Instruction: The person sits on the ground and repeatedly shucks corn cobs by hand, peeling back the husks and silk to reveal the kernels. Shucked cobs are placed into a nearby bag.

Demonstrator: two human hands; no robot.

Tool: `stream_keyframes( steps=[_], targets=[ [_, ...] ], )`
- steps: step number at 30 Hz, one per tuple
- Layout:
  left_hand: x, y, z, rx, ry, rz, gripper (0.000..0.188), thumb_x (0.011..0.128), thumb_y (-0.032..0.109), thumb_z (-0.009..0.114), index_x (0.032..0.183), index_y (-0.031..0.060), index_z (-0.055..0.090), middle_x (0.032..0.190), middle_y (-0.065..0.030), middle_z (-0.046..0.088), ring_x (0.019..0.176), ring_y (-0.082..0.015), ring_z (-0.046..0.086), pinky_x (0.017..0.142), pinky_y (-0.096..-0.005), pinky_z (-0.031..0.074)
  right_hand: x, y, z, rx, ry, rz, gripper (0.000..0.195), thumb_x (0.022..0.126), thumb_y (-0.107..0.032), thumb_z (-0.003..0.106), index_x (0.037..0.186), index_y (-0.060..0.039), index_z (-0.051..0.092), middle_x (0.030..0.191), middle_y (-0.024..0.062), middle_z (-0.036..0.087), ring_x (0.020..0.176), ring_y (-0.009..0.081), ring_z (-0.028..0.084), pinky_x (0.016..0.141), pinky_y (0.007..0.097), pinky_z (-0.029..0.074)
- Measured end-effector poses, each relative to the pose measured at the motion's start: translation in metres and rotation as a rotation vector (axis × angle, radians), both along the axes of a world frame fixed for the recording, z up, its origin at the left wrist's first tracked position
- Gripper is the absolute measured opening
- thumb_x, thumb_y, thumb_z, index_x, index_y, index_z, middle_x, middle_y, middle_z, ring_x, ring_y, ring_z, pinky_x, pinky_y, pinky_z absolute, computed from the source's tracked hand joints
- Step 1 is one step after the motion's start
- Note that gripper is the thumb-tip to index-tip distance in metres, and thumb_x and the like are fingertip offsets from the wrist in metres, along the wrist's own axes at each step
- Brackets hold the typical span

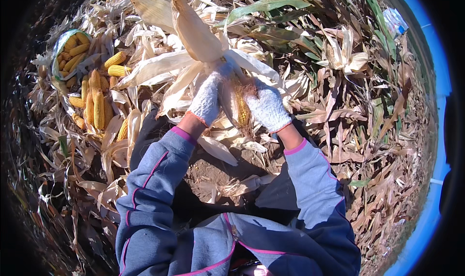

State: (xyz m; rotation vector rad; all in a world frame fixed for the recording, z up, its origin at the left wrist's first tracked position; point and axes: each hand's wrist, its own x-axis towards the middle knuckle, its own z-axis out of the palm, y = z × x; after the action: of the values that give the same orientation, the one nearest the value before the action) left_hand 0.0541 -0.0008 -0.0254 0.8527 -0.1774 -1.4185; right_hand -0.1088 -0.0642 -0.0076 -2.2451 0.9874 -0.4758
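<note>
Both hands wear white knit gloves. My left hand [209, 94] grips the base and husk of a corn ear whose dry, pale husks [198, 36] spread up and outward. Yellow kernels of the ear [241, 107] show between my hands, its tip pointing down toward me, with brown silk around it. My right hand [265, 103] is against the right side of this ear, with silk at its fingers; the fingertips are partly hidden, so its grip is unclear.
On the left, bare yellow corn ears [97, 101] lie in a pile beside an open sack [60, 47] holding more ears. Dry husks and leaves cover much of the soil [218, 163]. A husk cluster [343, 58] lies to the right, and a whitish bag [394, 21] at upper right.
</note>
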Motion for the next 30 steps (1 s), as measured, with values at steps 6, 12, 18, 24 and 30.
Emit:
stream_keyframes(
  steps=[6,12,18,24,30],
  targets=[
    [-0.004,0.002,0.017,-0.039,0.176,-0.093,0.030,0.092,0.025,0.059,0.116,0.0069,0.058,0.104,-0.0039,0.064,0.092,-0.0154,0.062,0.083,-0.0302,0.051,-0.004,-0.005,-0.006,0.214,-0.308,-0.120,0.019,0.086,-0.009,0.057,0.102,-0.0005,0.064,0.099,0.0175,0.066,0.095,0.0337,0.062,0.082,0.0376,0.048],
    [0.007,0.006,0.014,0.040,0.097,-0.238,0.033,0.091,0.024,0.062,0.117,0.0059,0.058,0.103,-0.0030,0.064,0.092,-0.0122,0.062,0.082,-0.0285,0.052,-0.016,-0.032,-0.031,-0.568,0.066,0.055,0.022,0.075,-0.008,0.059,0.095,-0.0020,0.065,0.089,0.0183,0.065,0.085,0.0350,0.063,0.077,0.0442,0.050],
    [-0.015,0.012,0.022,-0.104,-0.212,-0.546,0.037,0.087,0.021,0.066,0.117,0.0027,0.057,0.105,-0.0057,0.062,0.096,-0.0114,0.059,0.086,-0.0278,0.048,-0.058,-0.090,-0.075,0.252,-0.423,-0.359,0.027,0.094,-0.027,0.049,0.109,-0.0081,0.060,0.099,0.0079,0.064,0.085,0.0215,0.064,0.072,0.0342,0.055],
    [0.000,0.011,0.009,-0.197,-0.318,-0.439,0.044,0.089,0.022,0.060,0.127,0.0018,0.050,0.115,-0.0114,0.061,0.102,-0.0187,0.061,0.091,-0.0328,0.048,-0.077,-0.118,-0.017,0.766,-0.688,-0.448,0.047,0.098,-0.043,0.040,0.127,-0.0079,0.052,0.120,0.0118,0.059,0.103,0.0300,0.062,0.078,0.0439,0.057],
    [0.006,0.011,0.010,-0.091,-0.131,-0.303,0.054,0.090,0.029,0.062,0.132,0.0000,0.045,0.117,-0.0135,0.060,0.106,-0.0245,0.060,0.093,-0.0376,0.048,-0.059,-0.090,-0.046,0.541,-0.515,-0.287,0.035,0.099,-0.022,0.042,0.124,0.0001,0.052,0.119,0.0135,0.059,0.101,0.0250,0.061,0.084,0.0363,0.053]
  ],
)
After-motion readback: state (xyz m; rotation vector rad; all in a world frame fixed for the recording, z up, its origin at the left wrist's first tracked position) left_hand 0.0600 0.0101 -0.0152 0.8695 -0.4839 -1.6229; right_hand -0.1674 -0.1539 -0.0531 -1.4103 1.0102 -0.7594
